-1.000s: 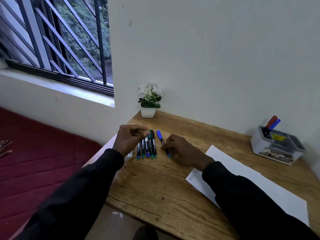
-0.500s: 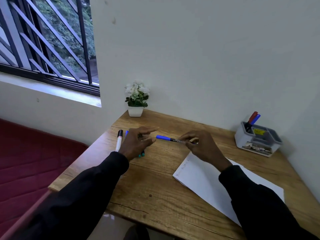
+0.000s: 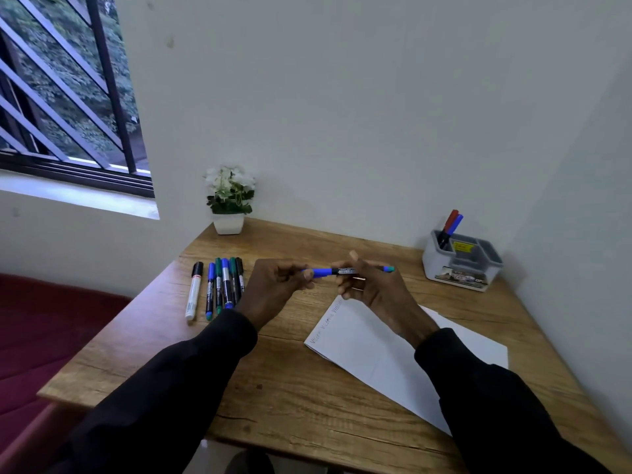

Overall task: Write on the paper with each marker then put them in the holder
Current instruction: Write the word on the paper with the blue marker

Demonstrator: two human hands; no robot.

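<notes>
Marker, blue, lying level in the air above the desk, held between both hands, blue end pointing to 9 o'clock

Left hand pinching that blue end with thumb and fingertips; right hand curling its fingers round the barrel. No tip showing, so I am judging the cap on and this as the start of uncapping

Paper lying flat at 5 o'clock of the marker, carrying a few faint words along its 10 o'clock edge

Holder sitting at 2 o'clock near the wall, with a red-and-blue pair leaning in its back-left compartment; I am counting those two as finished

Row waiting at 9 o'clock: five side by side showing, plus a white pen just apart. With the one in hand, seven appear to be left

Plant standing at 11 o'clock
</notes>
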